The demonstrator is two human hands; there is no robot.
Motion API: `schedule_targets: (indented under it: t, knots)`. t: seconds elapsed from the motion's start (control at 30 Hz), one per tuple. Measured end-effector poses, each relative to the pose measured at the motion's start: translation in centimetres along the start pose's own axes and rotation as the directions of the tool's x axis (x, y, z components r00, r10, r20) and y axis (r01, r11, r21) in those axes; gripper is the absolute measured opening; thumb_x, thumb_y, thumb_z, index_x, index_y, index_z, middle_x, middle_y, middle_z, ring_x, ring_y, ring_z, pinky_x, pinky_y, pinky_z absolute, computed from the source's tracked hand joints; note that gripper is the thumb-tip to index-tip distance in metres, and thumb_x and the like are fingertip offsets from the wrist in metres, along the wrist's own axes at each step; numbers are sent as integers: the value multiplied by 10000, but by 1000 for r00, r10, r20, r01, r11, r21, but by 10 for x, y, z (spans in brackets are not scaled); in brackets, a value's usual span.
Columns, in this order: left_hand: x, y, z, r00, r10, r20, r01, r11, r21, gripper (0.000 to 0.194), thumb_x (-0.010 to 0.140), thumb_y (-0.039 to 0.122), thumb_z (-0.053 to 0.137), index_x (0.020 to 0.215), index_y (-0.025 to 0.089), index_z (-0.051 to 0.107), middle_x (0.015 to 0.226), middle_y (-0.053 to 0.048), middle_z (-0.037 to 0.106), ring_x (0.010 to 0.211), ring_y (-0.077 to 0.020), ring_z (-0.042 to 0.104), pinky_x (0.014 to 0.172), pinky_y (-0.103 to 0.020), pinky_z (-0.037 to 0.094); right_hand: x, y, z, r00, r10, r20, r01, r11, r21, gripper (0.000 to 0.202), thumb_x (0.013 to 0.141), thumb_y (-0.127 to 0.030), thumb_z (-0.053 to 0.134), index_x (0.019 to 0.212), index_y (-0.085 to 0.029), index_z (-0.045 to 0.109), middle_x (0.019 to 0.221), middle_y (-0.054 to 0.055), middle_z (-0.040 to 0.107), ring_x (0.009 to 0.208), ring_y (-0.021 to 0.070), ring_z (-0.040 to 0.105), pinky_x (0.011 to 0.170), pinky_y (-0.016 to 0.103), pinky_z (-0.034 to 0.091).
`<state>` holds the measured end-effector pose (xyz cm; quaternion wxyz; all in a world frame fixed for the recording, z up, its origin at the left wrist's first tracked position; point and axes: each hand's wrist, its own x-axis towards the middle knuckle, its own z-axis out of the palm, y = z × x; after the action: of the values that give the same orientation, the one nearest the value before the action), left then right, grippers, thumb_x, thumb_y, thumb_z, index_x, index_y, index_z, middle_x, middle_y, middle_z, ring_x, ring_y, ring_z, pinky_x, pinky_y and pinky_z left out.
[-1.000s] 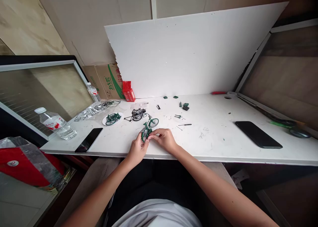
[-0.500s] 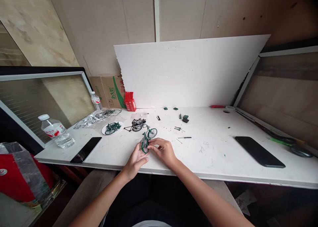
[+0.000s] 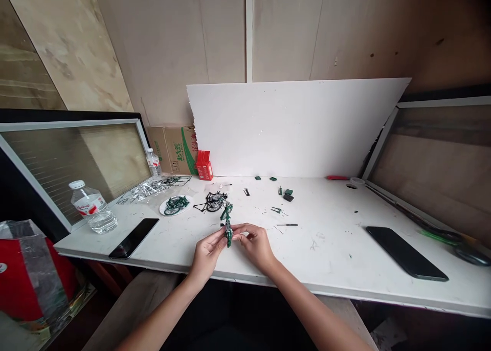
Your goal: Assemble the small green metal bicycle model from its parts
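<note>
A small green model bicycle (image 3: pixel 227 223) is held upright between my hands near the table's front edge, seen end-on along its length. My left hand (image 3: pixel 208 248) pinches its near end from the left, thumb and fingers closed on it. From the right, my right hand (image 3: pixel 253 243) grips the same end with thumb and forefinger. Just beyond lie black bicycle parts (image 3: pixel 213 201) with wheels. A white plate (image 3: pixel 162 211) left of them bears green bicycle parts (image 3: pixel 176 204).
Small green parts (image 3: pixel 289 192), a thin dark tool (image 3: pixel 289 224) and a black phone (image 3: pixel 406 251) lie to the right. On the left are another phone (image 3: pixel 134 237), a water bottle (image 3: pixel 94 207) and part frames (image 3: pixel 153 187). A red box (image 3: pixel 204 167) stands behind.
The model bicycle has turned from side-on to end-on and upright. My left hand has gone from cradling it to pinching it. The view has tilted slightly upward.
</note>
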<state>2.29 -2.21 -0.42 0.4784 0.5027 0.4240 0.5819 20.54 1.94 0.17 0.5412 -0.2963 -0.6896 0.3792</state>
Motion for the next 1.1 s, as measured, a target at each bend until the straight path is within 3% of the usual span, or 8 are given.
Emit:
schedule_targets:
  t: [0.13, 0.37, 0.53, 0.83, 1.0, 1.1]
  knots:
    - [-2, 0, 1, 998, 21, -58, -20, 1000, 15, 614, 782, 526, 880, 1252, 141, 791, 1324, -184, 762, 1276, -377, 724, 1133, -530, 571, -1, -1, 3, 998, 53, -17, -51, 996, 70, 127, 920, -341, 780, 858, -241, 830, 1097, 100, 821, 1032, 280, 774, 935, 413, 606]
    - [-3, 1, 3, 993, 22, -113, -25, 999, -25, 564, 740, 496, 910, 1154, 128, 803, 1251, -196, 789, 1169, -359, 776, 1074, -502, 614, 0, -1, 5, 983, 184, 23, -186, 978, 95, 209, 910, -427, 765, 860, -227, 796, 856, 61, 772, 741, 215, 669, 649, 317, 532]
    - [-2, 1, 1, 993, 43, -110, -44, 999, -11, 508, 742, 480, 908, 1105, 136, 815, 1208, -193, 805, 1148, -359, 783, 1054, -496, 623, -1, -3, 7, 988, 153, 13, -154, 987, 43, 208, 916, -412, 736, 827, -228, 776, 801, 48, 753, 679, 196, 626, 655, 321, 511]
    - [-1, 6, -1, 996, -11, -94, 5, 998, -56, 524, 673, 481, 958, 1042, 132, 829, 1147, -198, 819, 1112, -365, 793, 1055, -504, 616, -4, -6, 6, 998, 67, -7, -67, 998, -13, 183, 926, -350, 704, 799, -242, 781, 832, 59, 786, 767, 231, 710, 756, 356, 562]
    - [0, 6, -7, 998, -43, -50, 39, 996, -81, 496, 618, 435, 994, 980, 131, 842, 1148, -200, 819, 1115, -379, 788, 1041, -519, 620, -3, -7, 5, 993, 113, 26, -113, 993, 26, 184, 889, -413, 792, 811, -247, 808, 859, 67, 807, 798, 245, 739, 780, 369, 585]
    - [1, 5, -9, 997, -62, -45, 58, 995, -78, 516, 622, 423, 993, 1021, 131, 844, 1150, -189, 821, 1137, -380, 781, 1073, -531, 605, -1, -6, 5, 987, 158, -17, -157, 987, 41, 216, 824, -444, 865, 804, -236, 810, 857, 76, 809, 797, 248, 741, 777, 371, 593]
